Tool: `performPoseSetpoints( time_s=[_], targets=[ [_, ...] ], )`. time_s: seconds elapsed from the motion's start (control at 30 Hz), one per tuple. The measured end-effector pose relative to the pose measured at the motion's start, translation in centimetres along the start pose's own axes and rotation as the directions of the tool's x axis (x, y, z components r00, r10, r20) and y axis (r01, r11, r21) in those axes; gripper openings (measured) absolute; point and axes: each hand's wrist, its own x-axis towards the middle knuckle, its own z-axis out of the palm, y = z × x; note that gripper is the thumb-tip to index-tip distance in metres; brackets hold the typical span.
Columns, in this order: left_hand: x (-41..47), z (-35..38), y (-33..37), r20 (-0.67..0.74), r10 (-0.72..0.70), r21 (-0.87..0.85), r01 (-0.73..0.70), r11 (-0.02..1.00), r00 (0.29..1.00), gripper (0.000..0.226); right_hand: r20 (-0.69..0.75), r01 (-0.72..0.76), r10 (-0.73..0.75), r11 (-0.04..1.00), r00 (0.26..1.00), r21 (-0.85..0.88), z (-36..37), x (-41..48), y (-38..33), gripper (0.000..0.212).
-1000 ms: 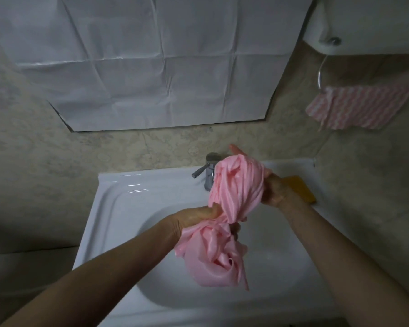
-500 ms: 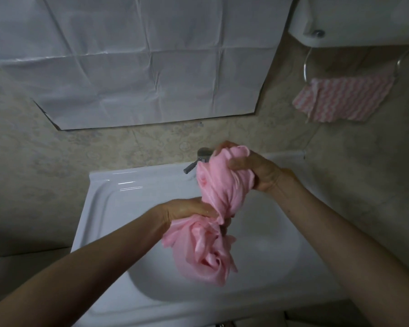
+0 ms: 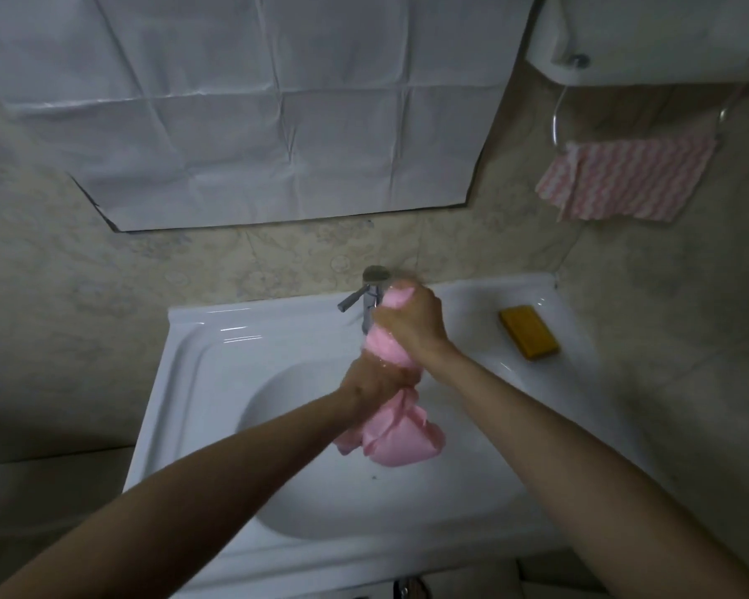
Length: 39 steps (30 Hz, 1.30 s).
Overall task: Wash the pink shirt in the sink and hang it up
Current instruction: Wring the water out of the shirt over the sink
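Gripping the pink shirt (image 3: 392,434), left hand (image 3: 375,380) and right hand (image 3: 409,324) clamp it above the sink (image 3: 200,373).

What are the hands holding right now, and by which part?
Both grip the bunched pink shirt: the right hand around its upper end beside the tap, the left hand around its middle; the lower end hangs free over the sink.

Over the white sink (image 3: 200,339), room lies open across the basin's left side and along its front rim. The middle is taken by the pink shirt (image 3: 394,438), twisted between the left hand (image 3: 372,382) and the right hand (image 3: 411,322), both gripping it. The faucet (image 3: 366,304) stands at the back rim just beside the shirt's upper end, closing off that side. A yellow soap bar (image 3: 529,332) lies on the right ledge, well apart from the hands.
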Motion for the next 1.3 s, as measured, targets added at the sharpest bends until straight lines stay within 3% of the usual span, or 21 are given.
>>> performPoseSetpoints(
  time_s=[0.2,0.33,0.4,0.5,0.6,0.73,0.8,0.87,0.93,1.03,1.1,1.2,1.3],
  targets=[
    [0.7,2.2,-2.7,-0.108,-0.216,0.171,0.233,0.958,0.970,0.021,-0.001,0.105,-0.113,0.927,0.994,-0.361,3.2,-0.6,2.3,0.014],
    [1.0,2.9,-2.9,-0.225,-0.260,0.248,0.313,0.917,0.939,0.021,-0.028,0.133,-0.157,0.908,0.987,-0.398,3.9,-0.4,3.1,0.013],
    [0.9,2.8,-3.0,-0.270,-0.223,0.313,0.304,0.900,0.937,0.020,-0.080,0.139,-0.180,0.921,0.980,-0.363,4.1,-0.4,3.2,0.014],
    [0.4,2.4,-2.8,-0.324,-0.024,0.447,0.176,0.877,0.946,0.020,-0.255,0.079,-0.138,0.971,0.957,-0.226,3.9,-0.3,2.8,0.009],
    [0.4,2.5,-2.5,-0.384,0.183,0.517,0.047,0.855,0.905,0.049,-0.386,-0.067,0.090,0.995,0.918,0.072,3.1,0.0,2.2,0.005],
    [0.3,2.4,-2.3,-0.340,0.264,0.607,-0.004,0.795,0.903,0.074,-0.443,-0.155,0.267,0.949,0.856,0.274,3.3,-0.2,2.1,0.008],
    [0.6,2.0,-2.3,-0.311,0.217,0.572,0.000,0.821,0.925,0.060,-0.362,-0.173,0.309,0.916,0.880,0.361,3.1,-0.2,1.8,0.006],
    [1.1,0.9,-2.3,-0.276,0.106,0.479,0.041,0.877,0.955,0.050,-0.105,-0.218,0.299,0.856,0.949,0.468,1.9,-0.1,1.1,0.013],
    [1.7,-1.0,-2.3,-0.192,0.041,0.347,0.028,0.938,0.980,0.048,0.218,-0.248,0.146,0.777,0.965,0.578,-0.1,-0.3,0.7,0.026],
    [1.6,-4.6,-2.0,0.069,0.103,0.020,-0.105,0.994,0.992,0.041,0.482,-0.316,-0.158,0.576,0.862,0.754,-3.5,0.2,2.5,0.073],
    [0.8,-6.3,-1.4,0.268,0.105,-0.063,-0.091,0.994,0.958,0.049,0.585,-0.330,-0.263,0.620,0.767,0.712,-4.9,0.9,3.3,0.099],
    [-0.9,-7.2,0.6,0.472,0.084,-0.129,-0.025,0.991,0.878,0.045,0.605,-0.182,-0.268,0.795,0.750,0.578,-5.1,1.4,3.4,0.100],
    [-2.3,-7.2,2.3,0.581,0.052,-0.239,0.109,0.965,0.812,0.023,0.663,-0.230,-0.359,0.742,0.658,0.630,-4.4,1.2,2.3,0.101]
  ],
)
